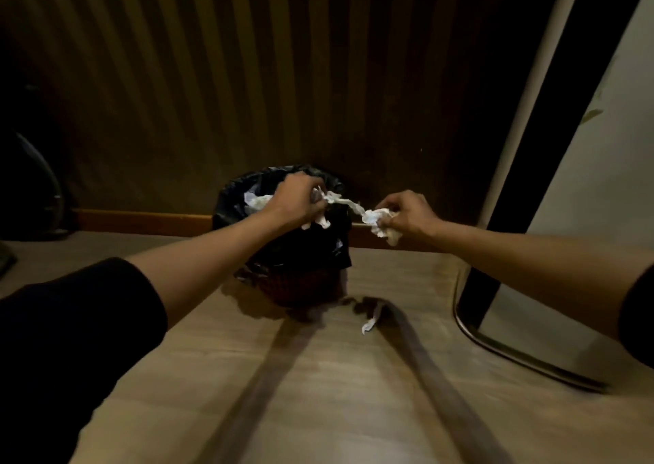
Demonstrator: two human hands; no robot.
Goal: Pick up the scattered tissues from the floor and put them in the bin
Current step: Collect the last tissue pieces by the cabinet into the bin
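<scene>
A small bin [300,283] lined with a black bag [233,194] stands against the striped wall, with white tissue [256,202] inside it. My left hand [297,198] hovers over the bin's opening, closed on crumpled white tissue [320,217]. My right hand [410,216], to the right of the bin, grips another wad of tissue [380,223]. A twisted strip of tissue [348,203] stretches between the two hands. One small tissue scrap [369,324] lies on the floor in front of the bin.
A wooden skirting board [141,221] runs along the dark striped wall. A white panel with a dark frame and metal edge [502,347] leans at the right. A dark object [39,194] stands at far left. Light wood floor [336,393] lies in front.
</scene>
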